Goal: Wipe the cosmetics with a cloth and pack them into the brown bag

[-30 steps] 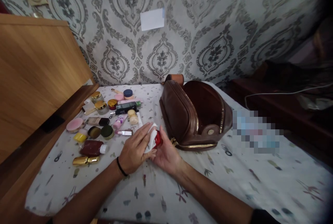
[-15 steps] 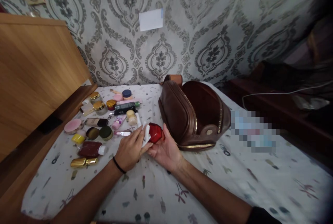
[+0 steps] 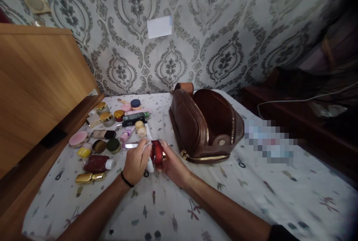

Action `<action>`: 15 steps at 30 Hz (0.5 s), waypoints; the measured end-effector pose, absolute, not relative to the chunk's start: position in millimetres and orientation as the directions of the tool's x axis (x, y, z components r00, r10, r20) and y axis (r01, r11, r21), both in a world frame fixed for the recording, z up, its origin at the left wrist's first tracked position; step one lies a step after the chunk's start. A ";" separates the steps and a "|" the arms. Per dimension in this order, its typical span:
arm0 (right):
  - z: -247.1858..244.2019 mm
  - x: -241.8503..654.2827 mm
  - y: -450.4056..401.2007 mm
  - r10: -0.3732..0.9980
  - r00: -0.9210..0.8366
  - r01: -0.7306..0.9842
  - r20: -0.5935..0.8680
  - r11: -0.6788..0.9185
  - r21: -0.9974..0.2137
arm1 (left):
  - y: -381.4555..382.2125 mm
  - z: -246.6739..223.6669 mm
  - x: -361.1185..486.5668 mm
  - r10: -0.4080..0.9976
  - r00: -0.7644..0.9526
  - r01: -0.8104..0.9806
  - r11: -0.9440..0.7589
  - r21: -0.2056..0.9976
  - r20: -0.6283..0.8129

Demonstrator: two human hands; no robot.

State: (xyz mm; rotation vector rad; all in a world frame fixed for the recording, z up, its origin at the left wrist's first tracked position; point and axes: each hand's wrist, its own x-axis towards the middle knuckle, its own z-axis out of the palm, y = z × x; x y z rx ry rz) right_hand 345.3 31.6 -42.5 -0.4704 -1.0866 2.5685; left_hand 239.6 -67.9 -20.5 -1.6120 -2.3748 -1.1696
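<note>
A glossy red jar or bottle with a gold edge is held between my two hands above the cloth. My right hand grips it from the right side, fingers curled round its gold end. A white tissue is pinched in my left hand and pressed against the red container's left side. A black band circles my left wrist. To the right of my hands stands a brown leather toiletry bag, its zipped top gaping open.
Several cosmetics lie at the left, among them a dark red bottle, a gold tube, a green-lidded jar and a pink round case. A wooden cabinet borders the left; patterned wallpaper rises behind.
The red container has been turned and shifted slightly left and down, now showing its gold edge. My left fingers have curled closer round the tissue.
</note>
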 end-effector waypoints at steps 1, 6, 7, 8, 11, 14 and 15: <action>-42.2 345.5 30.0 0.422 -0.893 -0.165 -0.156 -0.630 -0.759 | -67.9 -20.1 239.8 0.762 -0.491 0.788 0.181 0.588 0.423; -41.0 348.6 26.2 0.422 -0.902 -0.156 -0.090 -0.513 -0.844 | -65.9 -21.8 238.7 0.704 -0.541 0.753 0.163 0.638 0.460; -40.8 349.7 26.6 0.419 -0.904 -0.152 -0.084 -0.499 -0.853 | -65.0 -22.0 237.8 0.710 -0.532 0.753 0.146 0.642 0.462; -40.4 351.0 27.2 0.420 -0.904 -0.148 -0.079 -0.483 -0.863 | -64.1 -21.9 236.7 0.719 -0.519 0.750 0.125 0.650 0.461; -37.4 355.9 29.5 0.424 -0.904 -0.132 -0.047 -0.383 -0.914 | -61.9 -20.0 232.9 0.748 -0.507 0.712 0.083 0.698 0.428; -33.4 359.1 29.7 0.453 -0.889 -0.156 0.063 -0.171 -0.973 | -61.1 -17.2 230.2 0.784 -0.514 0.633 0.075 0.770 0.346; -32.7 359.0 29.3 0.480 -0.871 -0.165 0.104 -0.086 -0.983 | -61.1 -16.4 229.8 0.796 -0.511 0.607 0.066 0.792 0.325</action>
